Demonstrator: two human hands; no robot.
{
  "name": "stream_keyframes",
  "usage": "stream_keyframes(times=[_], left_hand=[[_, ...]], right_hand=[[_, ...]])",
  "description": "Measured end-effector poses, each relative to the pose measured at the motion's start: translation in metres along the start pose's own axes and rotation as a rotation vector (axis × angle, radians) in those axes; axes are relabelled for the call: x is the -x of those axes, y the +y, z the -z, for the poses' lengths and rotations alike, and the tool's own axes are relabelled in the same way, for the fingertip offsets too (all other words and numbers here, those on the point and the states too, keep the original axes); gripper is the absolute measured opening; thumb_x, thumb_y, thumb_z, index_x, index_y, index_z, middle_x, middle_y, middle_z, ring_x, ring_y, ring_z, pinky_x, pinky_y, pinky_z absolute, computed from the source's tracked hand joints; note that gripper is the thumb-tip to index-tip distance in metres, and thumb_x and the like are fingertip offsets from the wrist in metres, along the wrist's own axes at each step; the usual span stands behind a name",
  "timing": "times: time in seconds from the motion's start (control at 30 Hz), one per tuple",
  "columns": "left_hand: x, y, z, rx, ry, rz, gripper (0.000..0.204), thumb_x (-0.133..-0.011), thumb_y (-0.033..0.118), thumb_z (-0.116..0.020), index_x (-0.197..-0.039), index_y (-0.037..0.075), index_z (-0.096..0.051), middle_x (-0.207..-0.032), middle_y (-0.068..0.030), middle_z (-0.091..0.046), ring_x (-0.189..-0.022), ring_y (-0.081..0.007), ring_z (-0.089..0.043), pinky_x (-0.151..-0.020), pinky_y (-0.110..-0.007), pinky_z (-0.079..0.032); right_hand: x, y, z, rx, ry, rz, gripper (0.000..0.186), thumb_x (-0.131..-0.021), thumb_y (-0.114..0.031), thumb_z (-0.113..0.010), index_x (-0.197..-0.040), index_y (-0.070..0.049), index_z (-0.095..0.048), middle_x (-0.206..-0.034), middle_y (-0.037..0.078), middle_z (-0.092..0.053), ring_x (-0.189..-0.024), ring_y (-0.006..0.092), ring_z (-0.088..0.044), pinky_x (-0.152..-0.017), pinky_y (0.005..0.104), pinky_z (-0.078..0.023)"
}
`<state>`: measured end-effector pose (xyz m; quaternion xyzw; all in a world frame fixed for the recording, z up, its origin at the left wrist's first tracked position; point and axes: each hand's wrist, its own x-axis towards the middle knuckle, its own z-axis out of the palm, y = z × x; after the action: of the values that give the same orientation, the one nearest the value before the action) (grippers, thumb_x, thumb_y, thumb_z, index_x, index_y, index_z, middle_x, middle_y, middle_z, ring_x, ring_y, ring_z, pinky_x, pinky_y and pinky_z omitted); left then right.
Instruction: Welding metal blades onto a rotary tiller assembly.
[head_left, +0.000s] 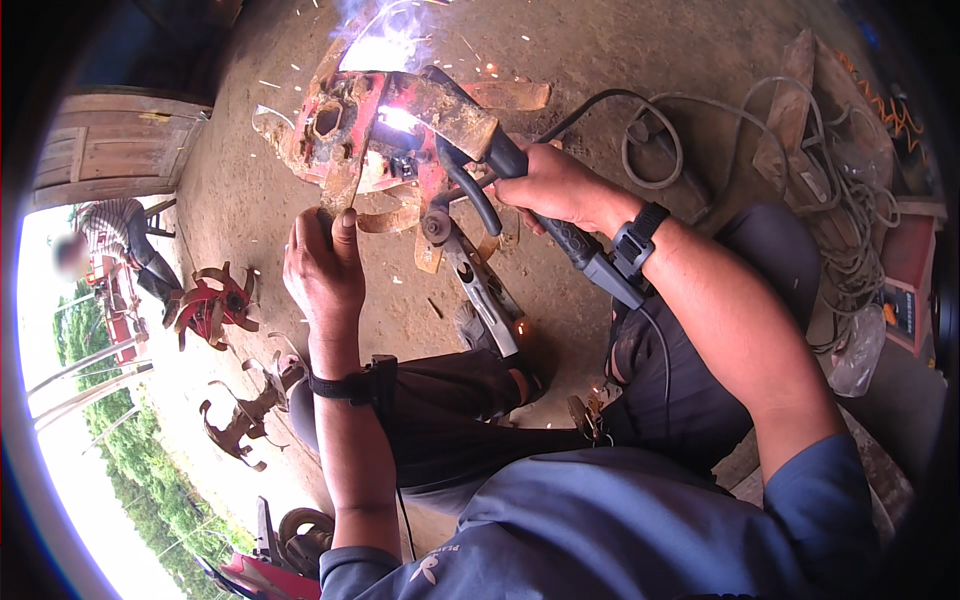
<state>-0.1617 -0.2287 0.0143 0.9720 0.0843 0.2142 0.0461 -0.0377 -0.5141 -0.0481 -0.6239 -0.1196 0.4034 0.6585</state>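
Bright arc light and flying sparks hang over a red and rusty tiller blade rotor [330, 122] on the concrete, its curved blades reaching outward. My left hand [325, 265] is closed, thumb and fingers pinching the lower end of one rusty blade [343, 180] on it. In my right hand [560, 185] is a black welding electrode holder [505, 155] with a curved lever [468, 190]; its front end lies beside a wide rusty blade [450, 112]. Glare hides the exact welding spot. A slotted metal bar [480, 280] runs from the rotor toward my feet.
Two more blade rotors, one red [215, 305] and one rusty [245, 410], lie to the left. Beyond them a person [120, 235] bends over red machinery. Coiled cables [855, 240] and a red box [908, 275] stand at right. A wooden panel [115, 150] is at far left.
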Motion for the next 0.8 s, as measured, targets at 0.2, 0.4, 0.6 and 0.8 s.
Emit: stream_keyframes(times=[0.2,0.4,0.6,0.8], left_hand=[[0.0004,-0.0007,-0.0002,-0.002,-0.011,0.013,0.051,-0.107,0.055,-0.062,-0.107,0.004,-0.065,-0.090,-0.0168,-0.068,-0.085,-0.0434,-0.068,-0.075,-0.051,-0.052],[0.0006,-0.0014,0.0005,0.001,-0.029,0.024,0.050,-0.107,0.054,-0.063,-0.109,0.004,-0.065,-0.091,-0.0170,-0.069,-0.086,-0.0433,-0.068,-0.075,-0.051,-0.053],[0.0007,-0.0016,0.0003,0.020,-0.019,0.019,0.050,-0.107,0.053,-0.063,-0.110,0.004,-0.066,-0.092,-0.0172,-0.069,-0.087,-0.0431,-0.068,-0.075,-0.051,-0.053],[0.0008,-0.0015,0.0004,0.006,-0.015,0.007,0.050,-0.107,0.054,-0.063,-0.111,0.003,-0.066,-0.093,-0.0176,-0.070,-0.087,-0.0435,-0.069,-0.076,-0.051,-0.053]], right_hand=[[-0.0041,0.0049,0.0018,0.037,-0.027,-0.044,0.028,-0.097,-0.008,-0.064,-0.125,-0.004,-0.060,-0.076,-0.001,-0.058,-0.052,0.0106,-0.058,-0.047,0.0310,-0.050],[-0.0078,0.0085,0.0015,0.069,0.002,-0.042,0.024,-0.097,-0.008,-0.064,-0.120,-0.004,-0.058,-0.074,0.000,-0.057,-0.053,0.0112,-0.059,-0.047,0.0320,-0.050],[-0.0003,0.0016,-0.0011,0.002,-0.013,0.019,0.026,-0.096,-0.007,-0.062,-0.122,-0.003,-0.059,-0.075,0.000,-0.057,-0.053,0.0117,-0.059,-0.047,0.0320,-0.050],[-0.0025,0.0009,-0.0019,0.018,-0.016,-0.010,0.037,-0.096,-0.006,-0.060,-0.133,-0.005,-0.060,-0.077,-0.001,-0.057,-0.053,0.0105,-0.058,-0.048,0.0309,-0.050]])
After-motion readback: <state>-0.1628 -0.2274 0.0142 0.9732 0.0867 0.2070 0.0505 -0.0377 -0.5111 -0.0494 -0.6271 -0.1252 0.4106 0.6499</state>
